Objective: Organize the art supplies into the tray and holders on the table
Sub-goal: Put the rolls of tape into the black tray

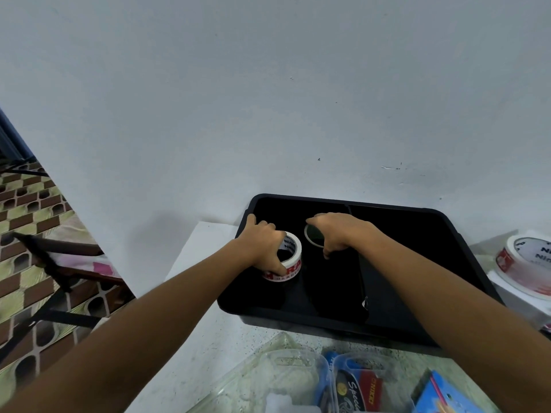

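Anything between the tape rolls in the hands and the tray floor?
Nothing visible. The left hand grips the red-and-white tape roll already down inside the black tray. The right hand holds a thin ring-shaped roll in the same compartment; the dark floor around both looks bare.

Lighting: dim, flat, cool; my arms cast a soft shadow on the wall point(167, 222). Tray point(417, 248) interior crushed to black. Edges bowed, foreground blurred.
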Demonstrator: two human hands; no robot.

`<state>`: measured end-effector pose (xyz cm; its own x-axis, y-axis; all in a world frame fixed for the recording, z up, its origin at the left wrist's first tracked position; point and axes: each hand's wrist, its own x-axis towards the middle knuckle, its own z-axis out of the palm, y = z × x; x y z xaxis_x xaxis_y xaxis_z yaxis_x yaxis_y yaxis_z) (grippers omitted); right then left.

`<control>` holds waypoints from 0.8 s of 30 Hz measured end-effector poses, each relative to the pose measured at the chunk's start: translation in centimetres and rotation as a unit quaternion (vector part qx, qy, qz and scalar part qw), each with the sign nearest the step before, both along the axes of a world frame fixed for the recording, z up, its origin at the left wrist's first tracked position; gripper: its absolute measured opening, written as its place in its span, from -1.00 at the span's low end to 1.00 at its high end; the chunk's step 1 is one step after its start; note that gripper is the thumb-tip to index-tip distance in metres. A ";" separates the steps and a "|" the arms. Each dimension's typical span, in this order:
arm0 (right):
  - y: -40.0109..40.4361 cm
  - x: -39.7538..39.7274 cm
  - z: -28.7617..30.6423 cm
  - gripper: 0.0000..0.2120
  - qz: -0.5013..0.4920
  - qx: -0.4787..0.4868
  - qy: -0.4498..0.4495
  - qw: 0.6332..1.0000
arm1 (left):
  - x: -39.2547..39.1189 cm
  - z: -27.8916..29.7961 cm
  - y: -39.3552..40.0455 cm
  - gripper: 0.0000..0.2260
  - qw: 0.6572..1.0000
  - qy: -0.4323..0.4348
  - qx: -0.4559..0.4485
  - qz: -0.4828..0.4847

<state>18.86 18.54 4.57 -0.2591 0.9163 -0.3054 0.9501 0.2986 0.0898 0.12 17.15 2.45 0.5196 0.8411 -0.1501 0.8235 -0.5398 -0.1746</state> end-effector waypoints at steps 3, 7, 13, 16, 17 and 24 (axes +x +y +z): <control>-0.1 0.1 0.0 0.01 0.002 -0.001 0.004 1.000 | 0.7 0.1 0.7 -0.32 1.000 0.013 -0.009 0.011; 0.0 0.1 0.1 0.00 0.005 0.000 0.002 1.000 | 1.3 0.0 1.4 -0.37 1.000 0.024 0.008 0.014; 0.1 0.2 0.2 -0.03 0.009 0.003 -0.001 1.000 | 1.5 -0.1 2.5 -0.39 1.000 0.022 0.012 0.017; 0.1 0.2 0.2 -0.05 0.007 0.006 0.000 1.000 | 1.4 -0.5 2.7 -0.42 1.000 0.013 0.019 0.011; 0.1 0.2 0.2 -0.06 0.006 0.007 0.000 1.000 | 1.4 -0.7 2.8 -0.42 1.000 0.009 0.022 0.010; 0.1 0.0 -0.5 -0.17 0.006 0.020 -0.011 1.000 | 1.4 -1.3 3.1 -0.51 1.000 -0.018 0.022 0.000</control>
<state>18.83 18.63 4.09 -0.2632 0.9249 -0.2745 0.9445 0.3050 0.1221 1.55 20.30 1.16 0.5234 0.8468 -0.0947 0.8300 -0.5318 -0.1683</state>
